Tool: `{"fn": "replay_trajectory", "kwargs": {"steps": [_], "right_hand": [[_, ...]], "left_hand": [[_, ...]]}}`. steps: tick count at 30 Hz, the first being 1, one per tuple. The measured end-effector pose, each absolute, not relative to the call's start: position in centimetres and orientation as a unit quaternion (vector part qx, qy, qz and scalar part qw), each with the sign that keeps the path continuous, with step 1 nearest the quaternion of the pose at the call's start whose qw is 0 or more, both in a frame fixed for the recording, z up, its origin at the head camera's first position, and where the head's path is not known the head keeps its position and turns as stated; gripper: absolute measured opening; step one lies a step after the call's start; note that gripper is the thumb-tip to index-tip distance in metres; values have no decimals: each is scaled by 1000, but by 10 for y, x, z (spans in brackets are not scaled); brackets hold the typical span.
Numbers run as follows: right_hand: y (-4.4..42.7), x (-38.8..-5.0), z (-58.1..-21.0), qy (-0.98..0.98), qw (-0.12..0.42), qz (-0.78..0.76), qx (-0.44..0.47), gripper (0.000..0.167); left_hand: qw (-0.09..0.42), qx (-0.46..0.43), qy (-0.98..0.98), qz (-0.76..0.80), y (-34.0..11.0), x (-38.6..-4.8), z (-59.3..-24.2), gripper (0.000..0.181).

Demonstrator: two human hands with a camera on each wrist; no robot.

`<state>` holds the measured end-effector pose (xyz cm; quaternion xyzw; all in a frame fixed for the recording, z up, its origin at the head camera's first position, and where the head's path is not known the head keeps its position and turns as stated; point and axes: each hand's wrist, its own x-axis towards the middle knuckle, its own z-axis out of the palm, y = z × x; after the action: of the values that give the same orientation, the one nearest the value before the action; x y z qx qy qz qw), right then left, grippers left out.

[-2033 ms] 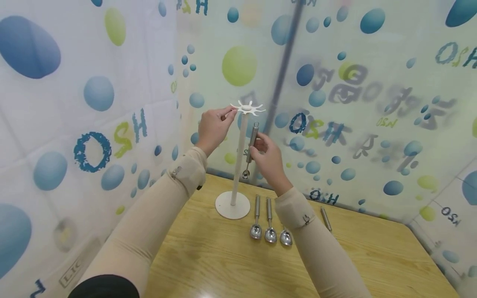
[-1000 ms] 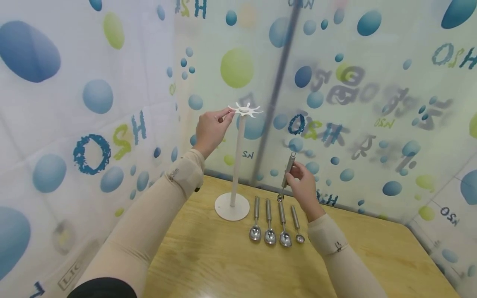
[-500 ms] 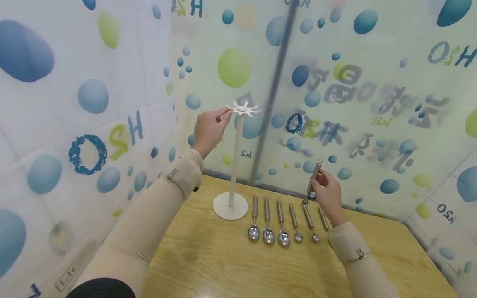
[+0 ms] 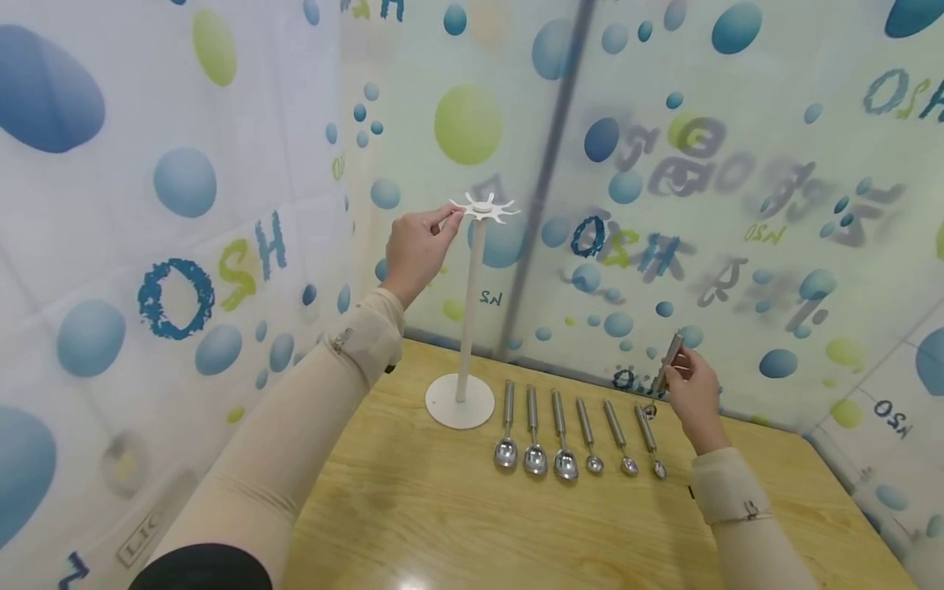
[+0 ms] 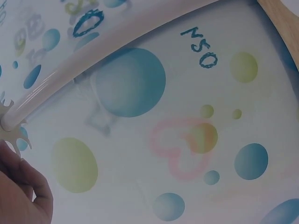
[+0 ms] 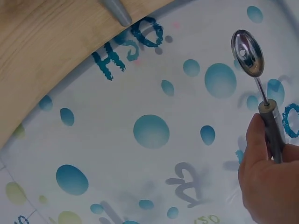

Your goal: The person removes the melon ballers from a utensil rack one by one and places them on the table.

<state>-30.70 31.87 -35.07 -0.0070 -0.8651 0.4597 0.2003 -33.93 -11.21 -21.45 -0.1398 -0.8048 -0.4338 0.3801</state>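
Observation:
My left hand (image 4: 416, 254) pinches one arm of the white star-shaped hook top (image 4: 487, 209) on a tall utensil stand (image 4: 469, 319). The left wrist view shows that hand's fingers (image 5: 39, 186) at the hook's edge. Out to the right, my right hand (image 4: 695, 406) grips a melon baller (image 4: 668, 362) by its grey metal handle, above the table's back edge. Its handle tilts and the small scoop points down in the head view. Seen from the right wrist, the shiny scoop (image 6: 248, 53) has a little hole. None of the hooks I can see carries a utensil.
Several metal scoops lie in a row on the wooden table (image 4: 442, 524), right of the stand's round base (image 4: 460, 414). Larger scoops (image 4: 565, 465) are on the left, smaller ones (image 4: 629, 465) on the right. A patterned curtain (image 4: 737, 270) closes off the back.
From near the stand, my right hand has carried the melon baller right and down, past the row of scoops. My left hand has stayed at the hook top.

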Motion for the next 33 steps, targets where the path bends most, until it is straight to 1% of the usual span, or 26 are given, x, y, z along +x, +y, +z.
{"fn": "replay_trajectory", "kwargs": {"steps": [6,15,23,27,33], "right_hand": [[333,-307,-357,-873,202,444,-23,49],[353,-309,-369,-886,179,425,-37,48],[372,-316,-378,-897,151,415,-36,51],[385,-324,-382,-906,122,404,-41,52],[398,-332,-385,-904,53,420,-60,56]], "left_hand": [[378,-132,-806,-436,-115,-338,-217,31],[373,-124,-808,-440,-119,-338,-221,32],[373,-117,-805,-446,-123,-338,-224,32],[376,-118,-803,-447,-124,-338,-225,33],[373,-114,-806,-446,-123,-336,-225,32]]}}
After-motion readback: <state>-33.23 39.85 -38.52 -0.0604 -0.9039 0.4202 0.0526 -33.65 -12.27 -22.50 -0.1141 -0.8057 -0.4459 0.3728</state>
